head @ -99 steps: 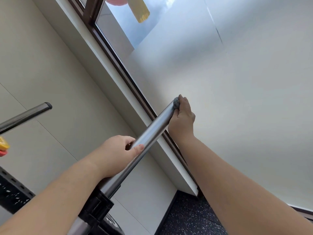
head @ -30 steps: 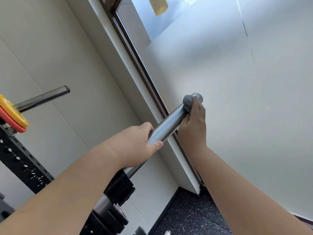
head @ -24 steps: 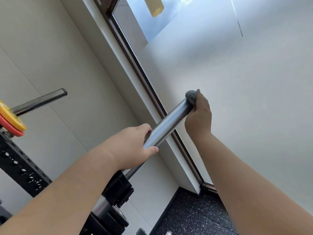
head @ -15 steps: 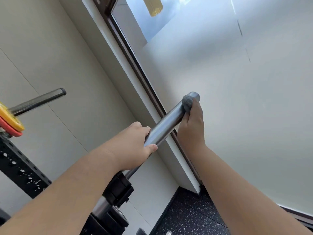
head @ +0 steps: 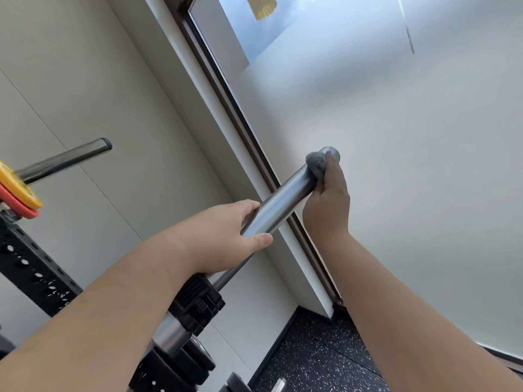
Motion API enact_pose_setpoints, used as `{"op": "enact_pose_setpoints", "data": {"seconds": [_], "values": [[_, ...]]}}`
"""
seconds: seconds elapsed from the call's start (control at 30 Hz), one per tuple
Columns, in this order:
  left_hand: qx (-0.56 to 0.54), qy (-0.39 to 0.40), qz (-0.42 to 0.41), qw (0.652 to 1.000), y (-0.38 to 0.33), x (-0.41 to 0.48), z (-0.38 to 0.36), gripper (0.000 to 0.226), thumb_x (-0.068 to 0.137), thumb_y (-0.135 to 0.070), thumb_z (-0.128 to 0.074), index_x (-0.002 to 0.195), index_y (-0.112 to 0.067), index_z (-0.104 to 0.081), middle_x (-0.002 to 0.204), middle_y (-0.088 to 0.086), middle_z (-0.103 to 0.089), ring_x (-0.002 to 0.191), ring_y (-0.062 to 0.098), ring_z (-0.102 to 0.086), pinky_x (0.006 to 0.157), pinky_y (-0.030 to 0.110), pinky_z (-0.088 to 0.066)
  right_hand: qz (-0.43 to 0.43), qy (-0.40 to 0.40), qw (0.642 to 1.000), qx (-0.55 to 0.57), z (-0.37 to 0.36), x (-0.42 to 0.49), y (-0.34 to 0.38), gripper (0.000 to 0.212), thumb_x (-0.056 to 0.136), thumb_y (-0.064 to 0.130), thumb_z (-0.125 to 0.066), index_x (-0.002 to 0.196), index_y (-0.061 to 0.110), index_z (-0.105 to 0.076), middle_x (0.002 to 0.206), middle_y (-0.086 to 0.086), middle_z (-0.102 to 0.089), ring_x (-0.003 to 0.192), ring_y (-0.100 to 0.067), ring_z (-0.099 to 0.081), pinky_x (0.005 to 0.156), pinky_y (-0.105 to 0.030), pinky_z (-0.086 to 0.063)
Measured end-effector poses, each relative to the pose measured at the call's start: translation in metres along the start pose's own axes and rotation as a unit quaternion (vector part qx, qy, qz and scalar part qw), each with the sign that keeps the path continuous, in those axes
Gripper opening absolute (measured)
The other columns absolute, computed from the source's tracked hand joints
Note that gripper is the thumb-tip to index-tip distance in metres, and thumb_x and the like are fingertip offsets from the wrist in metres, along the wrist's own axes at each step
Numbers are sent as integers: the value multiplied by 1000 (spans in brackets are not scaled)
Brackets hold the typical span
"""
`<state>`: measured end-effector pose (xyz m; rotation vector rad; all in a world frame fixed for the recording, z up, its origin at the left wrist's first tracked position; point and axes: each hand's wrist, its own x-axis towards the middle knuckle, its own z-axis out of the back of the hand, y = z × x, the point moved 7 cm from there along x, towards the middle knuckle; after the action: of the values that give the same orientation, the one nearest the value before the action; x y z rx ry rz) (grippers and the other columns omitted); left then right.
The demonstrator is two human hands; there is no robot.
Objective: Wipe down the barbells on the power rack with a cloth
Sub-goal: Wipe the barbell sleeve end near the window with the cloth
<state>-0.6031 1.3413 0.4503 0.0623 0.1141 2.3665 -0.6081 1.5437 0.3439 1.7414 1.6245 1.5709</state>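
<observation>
A steel barbell sleeve (head: 283, 196) runs from the black rack clamp (head: 198, 304) at lower left up to its round end cap near the frosted window. My left hand (head: 223, 236) grips the sleeve at its lower part, fingers over the top and thumb underneath. My right hand (head: 328, 199) holds a balled grey cloth (head: 316, 164) against the sleeve just short of its tip. A second barbell (head: 68, 159) sticks out at the left, higher up, with yellow and red plates (head: 17, 193) on it.
The black perforated rack upright (head: 31, 273) crosses the lower left. A brown window frame (head: 254, 154) and frosted glass stand close behind the sleeve's tip. Speckled dark rubber floor (head: 311, 360) lies below, with plates stored at the bottom.
My right hand with the cloth has rubbed back and forth over the sleeve's tip, covering the end cap and then drawing just below it. My left hand kept its grip.
</observation>
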Motion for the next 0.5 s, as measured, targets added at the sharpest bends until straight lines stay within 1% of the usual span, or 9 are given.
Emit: {"op": "enact_pose_setpoints", "data": {"seconds": [0.07, 0.13, 0.2, 0.27, 0.3, 0.37, 0.4, 0.43, 0.5], "values": [[4, 3, 1, 1000, 2, 0, 1, 69, 95, -57, -62, 155, -44, -31, 141, -12, -57, 131, 9, -55, 110, 33, -45, -43, -11, 999, 0, 6, 24, -10, 53, 105, 7, -33, 155, 18, -42, 156, 3, -47, 148, -10, -36, 125, -35, -27], [-3, 6, 5, 1000, 3, 1, 1, 71, 95, -54, -64, 156, -46, -29, 146, -9, -54, 132, 9, -54, 110, 33, -45, -56, -19, 998, -8, 7, 29, -8, 54, 106, 7, -32, 158, 18, -38, 161, 3, -41, 151, -8, -31, 126, -33, -23], [-16, 9, 12, 1000, 5, 2, -1, 69, 94, -53, -66, 153, -48, -31, 144, -8, -54, 122, 11, -59, 106, 33, -47, -39, -20, 999, -11, 3, 12, 7, 53, 106, 3, -33, 157, 16, -40, 160, 6, -41, 147, -2, -31, 124, -20, -21], [-29, 5, 14, 999, 5, 4, -2, 64, 92, -51, -69, 147, -48, -35, 137, -8, -58, 110, 11, -61, 102, 33, -48, -8, -9, 1000, 0, -3, -15, 21, 52, 105, 1, -35, 153, 16, -45, 151, 12, -44, 138, 9, -34, 113, -4, -21], [-33, 1, 14, 999, 4, 5, -2, 61, 92, -49, -70, 143, -46, -37, 130, -7, -61, 104, 11, -61, 98, 33, -50, 5, 2, 1000, 0, -6, -30, 27, 50, 105, 2, -37, 152, 17, -45, 151, 12, -43, 137, 10, -34, 109, 0, -20], [-29, -8, 15, 999, -2, 5, -6, 52, 92, -43, -70, 133, -40, -37, 113, -5, -63, 93, 15, -64, 90, 38, -54, 23, 30, 999, -14, -9, -52, 34, 47, 108, 11, -40, 154, 20, -43, 159, 7, -38, 145, 1, -30, 109, 1, -17], [-23, -17, 16, 999, -5, 4, -9, 48, 93, -40, -69, 128, -37, -36, 109, -4, -61, 93, 19, -65, 88, 41, -55, 29, 41, 999, -20, -9, -54, 35, 46, 109, 14, -41, 154, 22, -43, 160, 5, -37, 149, -4, -29, 110, 0, -17], [-13, -32, 17, 999, -9, 3, -11, 47, 94, -37, -69, 127, -34, -35, 111, -3, -58, 95, 21, -63, 90, 42, -55, 37, 51, 998, -23, -7, -48, 34, 45, 109, 16, -42, 153, 22, -45, 159, 4, -38, 149, -8, -30, 113, -4, -19], [6, -62, 15, 998, -16, -2, -15, 48, 96, -35, -66, 132, -30, -35, 121, -3, -53, 104, 23, -58, 94, 41, -52, 48, 59, 996, -41, -2, -22, 28, 43, 108, 13, -42, 150, 20, -49, 157, 2, -44, 147, -11, -37, 118, -16, -27]]}}
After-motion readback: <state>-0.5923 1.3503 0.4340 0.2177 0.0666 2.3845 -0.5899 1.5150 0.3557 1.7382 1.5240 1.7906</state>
